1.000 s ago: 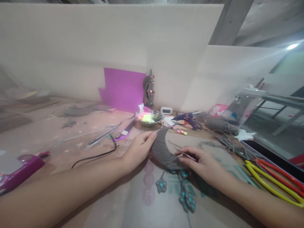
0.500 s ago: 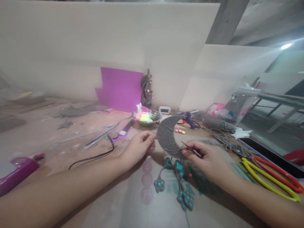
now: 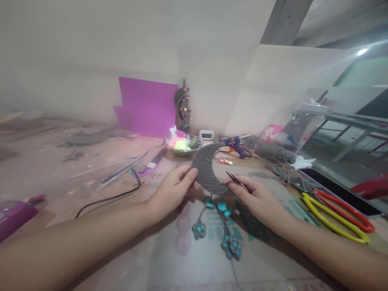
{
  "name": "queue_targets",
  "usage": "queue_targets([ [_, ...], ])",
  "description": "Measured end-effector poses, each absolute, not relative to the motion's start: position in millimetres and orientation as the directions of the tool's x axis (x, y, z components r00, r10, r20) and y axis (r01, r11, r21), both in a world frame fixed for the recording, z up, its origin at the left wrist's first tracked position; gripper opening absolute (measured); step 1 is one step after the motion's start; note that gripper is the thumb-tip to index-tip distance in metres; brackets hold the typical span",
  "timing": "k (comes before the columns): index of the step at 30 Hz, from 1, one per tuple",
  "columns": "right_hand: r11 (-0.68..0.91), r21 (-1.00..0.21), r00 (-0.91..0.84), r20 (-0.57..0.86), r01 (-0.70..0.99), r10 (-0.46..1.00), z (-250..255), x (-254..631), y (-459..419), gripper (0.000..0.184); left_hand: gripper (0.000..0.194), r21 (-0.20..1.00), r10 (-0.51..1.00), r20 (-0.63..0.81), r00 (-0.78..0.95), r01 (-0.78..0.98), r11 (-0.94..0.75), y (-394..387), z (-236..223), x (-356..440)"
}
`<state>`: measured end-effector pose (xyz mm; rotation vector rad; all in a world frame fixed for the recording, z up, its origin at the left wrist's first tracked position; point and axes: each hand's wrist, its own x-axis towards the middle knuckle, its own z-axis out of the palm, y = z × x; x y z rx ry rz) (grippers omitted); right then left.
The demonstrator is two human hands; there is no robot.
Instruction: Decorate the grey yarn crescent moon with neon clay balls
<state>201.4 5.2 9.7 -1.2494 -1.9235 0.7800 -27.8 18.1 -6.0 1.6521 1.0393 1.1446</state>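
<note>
A crescent moon wrapped in grey yarn [image 3: 206,171] is held up above the table between both hands. My left hand [image 3: 178,182] pinches its outer left edge with thumb and fingers. My right hand [image 3: 253,194] is closed around dark pointed tweezers [image 3: 235,178], and its fingertips touch the moon's lower right tip. Below the moon dangle grey cords with turquoise heart-shaped pieces [image 3: 222,207] and grey flowers with turquoise dots [image 3: 199,230]. Another flower cluster [image 3: 233,246] is lower on the right.
Behind the moon are small coloured beads [image 3: 226,162], a blue glue gun [image 3: 238,146] and a metal bowl [image 3: 183,152]. Scissors with red and yellow handles [image 3: 333,218], a phone [image 3: 339,192] and grey yarn [image 3: 275,152] lie right. A purple tool [image 3: 15,218] sits far left.
My left hand now grips the moon's left edge, where before its fingertips were just beside it. The tweezers' tips now show apart. The whole view has shifted slightly.
</note>
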Motion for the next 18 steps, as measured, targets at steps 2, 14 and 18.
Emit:
queue_targets([
  [2, 0.346, -0.795, -0.294, 0.22, 0.498, 0.93, 9.4, 201.2, 6.0, 0.03, 0.041, 0.946, 0.942, 0.257, 0.215, 0.143, -0.291, 19.6, -6.6, -28.1],
  [14, 0.214, -0.891, -0.223, 0.132, 0.401, 0.966, 14.8, 194.4, 5.5, 0.036, 0.026, 0.954, 0.926, 0.236, 0.295, 0.111, -0.278, 21.4, -8.6, -26.0],
  [18, 0.214, -0.898, -0.235, 0.129, 0.386, 0.964, 14.2, 194.2, 6.0, 0.036, 0.025, 0.951, 0.92, 0.231, 0.317, 0.126, -0.282, 21.2, -10.9, -26.3],
])
